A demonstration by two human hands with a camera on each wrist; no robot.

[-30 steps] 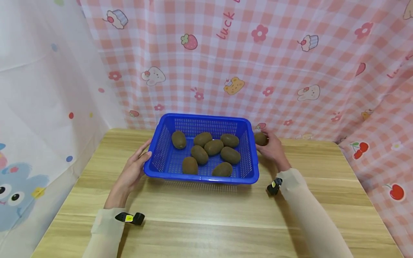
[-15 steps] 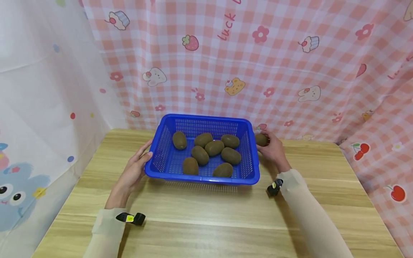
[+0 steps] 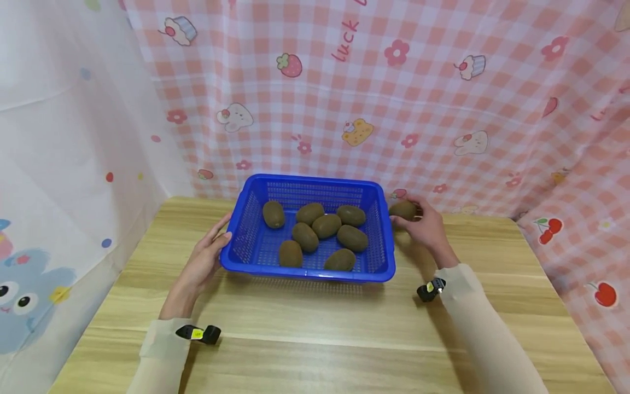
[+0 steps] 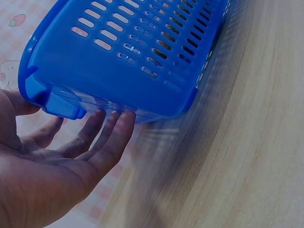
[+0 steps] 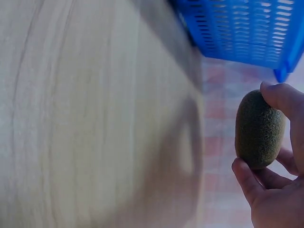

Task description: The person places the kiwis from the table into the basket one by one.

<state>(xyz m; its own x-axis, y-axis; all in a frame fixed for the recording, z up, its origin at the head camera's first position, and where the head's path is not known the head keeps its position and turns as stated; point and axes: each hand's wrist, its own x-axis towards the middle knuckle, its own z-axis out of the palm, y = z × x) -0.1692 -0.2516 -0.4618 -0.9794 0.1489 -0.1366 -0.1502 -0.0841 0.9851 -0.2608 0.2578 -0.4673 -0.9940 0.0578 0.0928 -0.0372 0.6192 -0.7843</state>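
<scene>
A blue plastic basket (image 3: 306,272) holds several brown kiwis (image 3: 327,225), lying in one loose layer. At its left end my left hand (image 3: 200,260) rests with the thumb by the rim. In the left wrist view, relaxed fingers (image 4: 110,147) touch the basket's end wall (image 4: 109,71) from outside, below the rim. Just beyond the basket's right end, my right hand (image 3: 424,223) pinches another kiwi (image 3: 403,210). The right wrist view shows that kiwi (image 5: 259,130) between thumb and fingertips, held above the table and near the basket's corner.
The basket stands toward the back of a wooden table (image 3: 315,339). A pink checked curtain (image 3: 315,109) hangs close behind it and along the right; a white printed curtain (image 3: 74,137) hangs on the left. Both wrists wear small black cameras (image 3: 202,332).
My right hand has shifted a little to the right, away from the basket, with the kiwi in it. The left hand and the basket stay in place.
</scene>
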